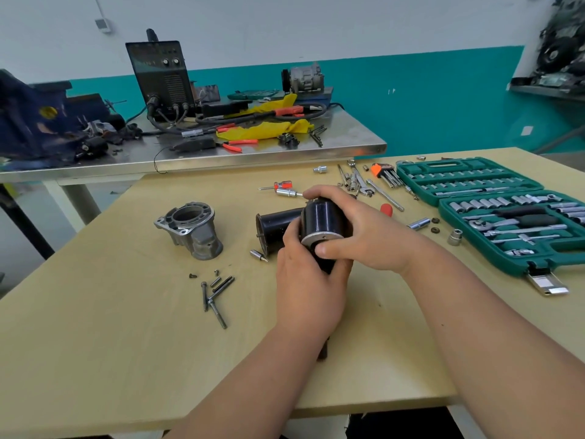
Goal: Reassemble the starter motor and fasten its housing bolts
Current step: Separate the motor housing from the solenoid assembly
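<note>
here, left of centre, a grey metal housing (190,229) is standing on the wooden table (126,327), with loose bolts (217,296) lying just below it. at centre, the left hand (308,286) is cupping a black motor part (323,221) from underneath while the right hand (364,236) is curling over it. a green socket case (506,217) is lying open at right.

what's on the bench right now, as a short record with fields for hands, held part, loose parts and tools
left: left hand grips the black cylindrical motor body from below
right: right hand wraps over the same body, thumb by its silver rim
behind: black open metal tube lies on the tan wooden table
housing: grey cast-metal housing, apart, left of the hands, untouched
bolts: long steel bolts loose on the table, not fitted
tools: open green socket-set case at right
</note>
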Motion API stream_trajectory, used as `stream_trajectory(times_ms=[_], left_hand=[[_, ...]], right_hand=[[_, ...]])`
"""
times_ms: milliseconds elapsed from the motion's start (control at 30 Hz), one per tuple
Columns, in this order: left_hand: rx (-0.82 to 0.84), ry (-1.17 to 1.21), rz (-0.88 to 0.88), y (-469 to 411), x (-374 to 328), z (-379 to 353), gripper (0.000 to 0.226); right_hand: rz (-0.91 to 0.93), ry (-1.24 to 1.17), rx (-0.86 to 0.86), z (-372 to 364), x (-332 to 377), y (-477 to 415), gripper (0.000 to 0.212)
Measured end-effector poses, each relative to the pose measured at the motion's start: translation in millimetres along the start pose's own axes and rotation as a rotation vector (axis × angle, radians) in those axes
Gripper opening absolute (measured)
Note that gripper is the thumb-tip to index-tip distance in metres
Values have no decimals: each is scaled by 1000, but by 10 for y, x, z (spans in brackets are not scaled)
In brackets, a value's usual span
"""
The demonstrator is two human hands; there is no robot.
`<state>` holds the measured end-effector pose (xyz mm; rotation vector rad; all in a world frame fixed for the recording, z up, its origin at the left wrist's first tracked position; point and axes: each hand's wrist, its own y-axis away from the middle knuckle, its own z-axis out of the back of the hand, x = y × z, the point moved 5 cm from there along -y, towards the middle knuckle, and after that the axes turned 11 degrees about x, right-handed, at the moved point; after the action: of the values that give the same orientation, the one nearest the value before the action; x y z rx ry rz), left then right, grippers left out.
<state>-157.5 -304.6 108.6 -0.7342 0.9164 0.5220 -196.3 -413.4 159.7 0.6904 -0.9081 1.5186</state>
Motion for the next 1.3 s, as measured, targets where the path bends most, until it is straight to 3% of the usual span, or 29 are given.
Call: stream_trajectory(times_ms=[100, 200, 300, 433, 500, 633, 767, 833, 933, 1000, 1067, 1133, 1300], left_hand=[[52, -1, -12, -20, -14, 10, 78], [223, 0, -10, -50, 61, 111, 84], [354, -79, -95, -41, 71, 264, 72], [123, -131, -172, -78, 74, 726, 33], [17, -176, -110, -120, 212, 1014, 28], [22, -337, 50, -132, 557, 1321, 24], [47, -465, 111, -69, 710, 1418, 17], [67, -492, 125, -49, 729, 1453, 15], [107, -514, 99, 4, 723, 1500, 18], [155, -531, 98, 42, 743, 1503, 21], [175, -554, 115, 51, 774, 1489, 21], [130, -602, 128, 27, 799, 1512, 21], [-59, -618, 236, -74, 858, 1692, 23]], right_hand=[[2, 8, -64, 16, -51, -1, 64], [27, -33, -144, 44, -101, -2, 57], [15, -112, -201, 83, -195, -9, 50], [-95, -357, -231, 108, -422, -5, 45], [-142, -529, -256, 119, -506, 25, 40], [-193, -707, -287, 111, -582, 68, 28], [-53, -1218, -232, 28, -589, 74, 61], [4, -1317, -181, 8, -546, 90, 78], [-9, -1313, -185, 33, -557, 107, 86], [-118, -1349, -305, 42, -671, 119, 88], [-184, -1299, -436, 51, -755, 116, 72], [-221, -1164, -526, 65, -821, 99, 52], [-180, -527, -644, 149, -677, 131, 35]])
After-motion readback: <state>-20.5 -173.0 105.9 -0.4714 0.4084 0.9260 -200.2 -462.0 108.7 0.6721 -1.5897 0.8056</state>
